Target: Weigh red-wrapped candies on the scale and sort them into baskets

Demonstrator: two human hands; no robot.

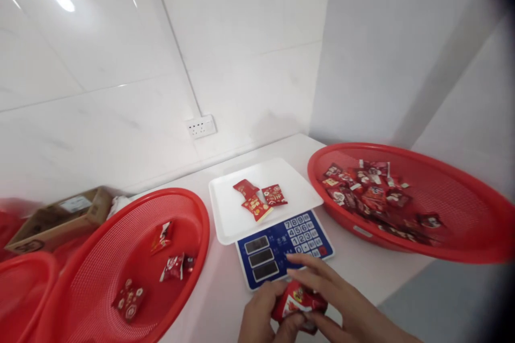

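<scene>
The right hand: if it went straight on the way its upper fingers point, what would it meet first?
Beyond the red packet it holds, the right hand would probably meet the scale's blue panel, near the display windows. Its height above the panel is unclear, so it might pass over.

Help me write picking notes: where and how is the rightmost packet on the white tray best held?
Probably pinch the rightmost packet by its right side, coming from above and the right: it lies on the white tray, with both neighbouring packets toward its left.
</scene>
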